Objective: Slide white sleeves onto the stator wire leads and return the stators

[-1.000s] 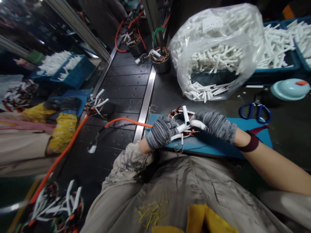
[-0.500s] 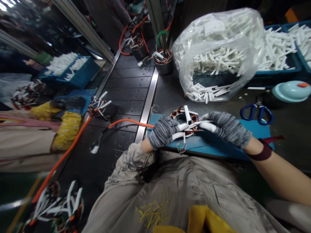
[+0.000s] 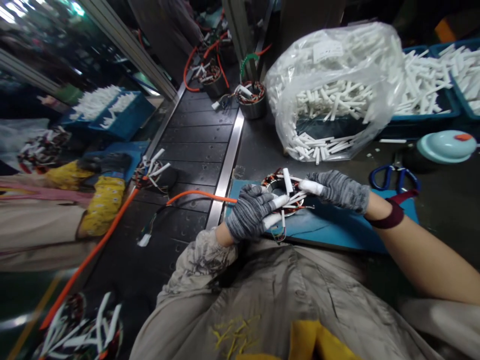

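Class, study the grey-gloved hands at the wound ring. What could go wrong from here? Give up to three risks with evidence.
White sleeves cross the wound ring by the left hand; one might slip or tangle.

The orange cable crosses the metal rail toward that hand; a snag could disturb the work.

Blue-handled scissors lie near the right hand's dark red wristband; the band's loose end might catch.

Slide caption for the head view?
Gloved left hand and right hand at a wound ring on a blue mat, bagged white tubes behind.

Free blue mat (image 3: 339,230) near-right of the wound ring (image 3: 271,178), scissors (image 3: 397,163) and 1 plastic bag (image 3: 337,75) beyond.
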`<act>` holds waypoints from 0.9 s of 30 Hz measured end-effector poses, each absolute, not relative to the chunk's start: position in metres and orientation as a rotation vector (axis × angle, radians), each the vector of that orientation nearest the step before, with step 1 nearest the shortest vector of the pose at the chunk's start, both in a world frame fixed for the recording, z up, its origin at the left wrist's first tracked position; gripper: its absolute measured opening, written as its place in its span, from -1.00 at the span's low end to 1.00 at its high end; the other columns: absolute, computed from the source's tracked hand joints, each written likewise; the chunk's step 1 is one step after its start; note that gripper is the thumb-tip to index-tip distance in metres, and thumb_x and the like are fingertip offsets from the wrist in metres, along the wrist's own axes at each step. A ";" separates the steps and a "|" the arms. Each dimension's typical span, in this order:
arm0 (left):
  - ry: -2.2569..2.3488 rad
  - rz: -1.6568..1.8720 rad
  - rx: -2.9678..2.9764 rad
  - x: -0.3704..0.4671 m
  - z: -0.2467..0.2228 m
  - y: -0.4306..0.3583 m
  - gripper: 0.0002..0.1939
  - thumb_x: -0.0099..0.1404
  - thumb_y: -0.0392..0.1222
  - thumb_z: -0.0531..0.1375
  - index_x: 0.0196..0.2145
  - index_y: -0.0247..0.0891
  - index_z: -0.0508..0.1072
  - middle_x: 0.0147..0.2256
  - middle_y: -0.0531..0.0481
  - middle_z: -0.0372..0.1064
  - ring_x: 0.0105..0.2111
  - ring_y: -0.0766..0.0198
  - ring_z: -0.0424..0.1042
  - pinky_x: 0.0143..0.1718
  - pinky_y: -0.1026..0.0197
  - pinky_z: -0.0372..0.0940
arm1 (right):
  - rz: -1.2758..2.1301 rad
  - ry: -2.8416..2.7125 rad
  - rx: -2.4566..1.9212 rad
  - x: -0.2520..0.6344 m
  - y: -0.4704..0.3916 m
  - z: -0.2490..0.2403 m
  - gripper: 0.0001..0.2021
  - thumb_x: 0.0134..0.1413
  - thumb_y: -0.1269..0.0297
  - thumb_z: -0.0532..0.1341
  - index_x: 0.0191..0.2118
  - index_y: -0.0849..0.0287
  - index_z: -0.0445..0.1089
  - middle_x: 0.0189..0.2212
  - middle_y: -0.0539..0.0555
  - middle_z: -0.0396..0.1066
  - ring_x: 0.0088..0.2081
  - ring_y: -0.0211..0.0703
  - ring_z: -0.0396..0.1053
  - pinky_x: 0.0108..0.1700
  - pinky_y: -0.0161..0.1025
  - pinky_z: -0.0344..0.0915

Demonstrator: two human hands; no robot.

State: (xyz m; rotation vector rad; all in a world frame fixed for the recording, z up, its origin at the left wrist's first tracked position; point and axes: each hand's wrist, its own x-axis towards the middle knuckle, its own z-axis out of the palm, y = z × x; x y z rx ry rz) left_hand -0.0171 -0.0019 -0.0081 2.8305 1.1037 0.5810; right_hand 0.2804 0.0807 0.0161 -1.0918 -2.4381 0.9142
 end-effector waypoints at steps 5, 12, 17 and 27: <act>1.175 0.627 2.863 -0.018 -0.018 -0.007 -0.51 0.49 0.10 0.26 0.30 -0.03 0.50 0.02 -0.04 0.64 0.16 0.02 0.50 0.49 -0.28 0.02 | 0.690 -2.174 -1.375 0.295 0.112 -0.007 -0.54 0.41 -0.04 0.08 -0.09 0.15 0.64 -0.16 0.23 0.65 -0.12 0.13 0.57 0.10 0.07 0.44; 1.342 0.525 2.850 -0.004 -0.028 -0.008 -0.48 0.52 0.08 0.24 0.35 -0.05 0.44 0.01 -0.07 0.62 0.09 0.01 0.54 0.48 -0.30 0.05 | 0.434 -2.323 -1.551 0.267 0.142 -0.025 -0.66 0.26 0.05 0.29 -0.25 0.25 0.64 -0.16 0.39 0.64 0.00 0.35 0.53 0.14 0.22 0.37; 1.248 0.602 2.799 -0.002 -0.028 -0.006 -0.62 0.55 0.06 0.21 0.23 -0.01 0.56 0.06 -0.02 0.61 0.13 0.07 0.52 0.44 -0.23 0.12 | 0.412 -2.001 -1.590 0.301 0.087 0.000 -0.64 0.30 -0.01 0.28 -0.05 0.18 0.60 -0.09 0.29 0.64 -0.02 0.25 0.57 0.11 0.19 0.45; 1.187 0.540 2.821 -0.001 -0.018 -0.003 -0.63 0.57 -0.04 0.20 0.26 0.08 0.56 -0.07 -0.02 0.60 0.03 0.13 0.53 0.42 -0.16 0.13 | 1.218 -1.468 -1.487 0.314 -0.008 -0.007 -0.65 0.10 -0.13 0.42 -0.16 0.01 0.66 -0.15 0.10 0.70 -0.11 0.10 0.63 0.07 0.07 0.53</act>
